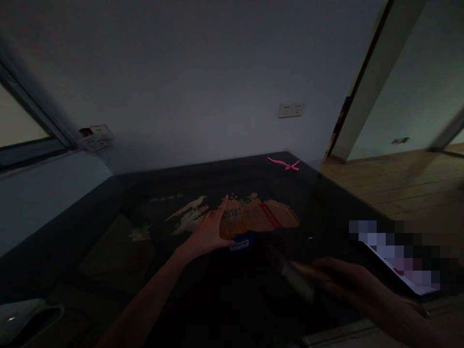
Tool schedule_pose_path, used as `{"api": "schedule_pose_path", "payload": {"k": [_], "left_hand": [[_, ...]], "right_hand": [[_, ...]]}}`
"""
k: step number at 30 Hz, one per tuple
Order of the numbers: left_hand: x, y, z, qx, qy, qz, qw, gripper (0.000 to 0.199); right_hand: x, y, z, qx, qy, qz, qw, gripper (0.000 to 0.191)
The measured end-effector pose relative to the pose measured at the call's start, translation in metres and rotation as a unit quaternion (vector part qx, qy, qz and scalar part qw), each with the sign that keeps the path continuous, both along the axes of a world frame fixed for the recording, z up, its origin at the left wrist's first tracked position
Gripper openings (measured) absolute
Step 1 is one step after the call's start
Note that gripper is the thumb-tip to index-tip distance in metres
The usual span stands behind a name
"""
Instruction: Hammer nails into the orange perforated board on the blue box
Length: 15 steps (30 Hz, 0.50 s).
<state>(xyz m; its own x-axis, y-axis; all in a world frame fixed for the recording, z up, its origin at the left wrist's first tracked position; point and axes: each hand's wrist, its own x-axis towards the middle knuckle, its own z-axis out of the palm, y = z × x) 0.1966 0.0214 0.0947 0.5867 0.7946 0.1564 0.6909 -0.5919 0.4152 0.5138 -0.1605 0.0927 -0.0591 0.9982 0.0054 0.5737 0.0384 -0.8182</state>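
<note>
On a dark, glossy table (pixel 217 174) decorated with a bird and flowers, my left hand (pixel 208 232) reaches out with index finger and thumb spread. Its thumb touches the near left side of a small blue object (pixel 242 241) with a white label. Above the blue part, an orange, see-through area with dark stripes shows beside the fingers. At the right, my right hand (pixel 337 275) is smeared by motion, its fingers round a dark, elongated object (pixel 292 275) too blurred to name. That object is apart from the blue one.
A pink ribbon (pixel 288 166) lies at the table's far right corner. A pixelated flat item (pixel 402 266) rests by the right edge. At the lower left is a whitish object (pixel 21 319). Behind the table stands a wall with sockets (pixel 291 110).
</note>
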Motion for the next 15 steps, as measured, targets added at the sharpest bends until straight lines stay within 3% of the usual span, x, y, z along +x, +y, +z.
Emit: {"api": "schedule_pose_path", "payload": {"k": [3, 7, 15], "left_hand": [[0.010, 0.005, -0.001, 0.007, -0.011, 0.005, 1.000, 0.124], [0.033, 0.025, -0.003, 0.006, -0.011, 0.013, 1.000, 0.127], [0.087, 0.077, -0.011, -0.017, -0.017, 0.006, 1.000, 0.120]], "right_hand": [[-0.002, 0.012, -0.005, 0.005, -0.040, 0.045, 0.998, 0.020], [-0.004, 0.036, -0.014, 0.028, -0.081, 0.087, 0.992, 0.025], [-0.003, 0.093, -0.023, 0.068, -0.182, 0.109, 0.975, 0.027]]}}
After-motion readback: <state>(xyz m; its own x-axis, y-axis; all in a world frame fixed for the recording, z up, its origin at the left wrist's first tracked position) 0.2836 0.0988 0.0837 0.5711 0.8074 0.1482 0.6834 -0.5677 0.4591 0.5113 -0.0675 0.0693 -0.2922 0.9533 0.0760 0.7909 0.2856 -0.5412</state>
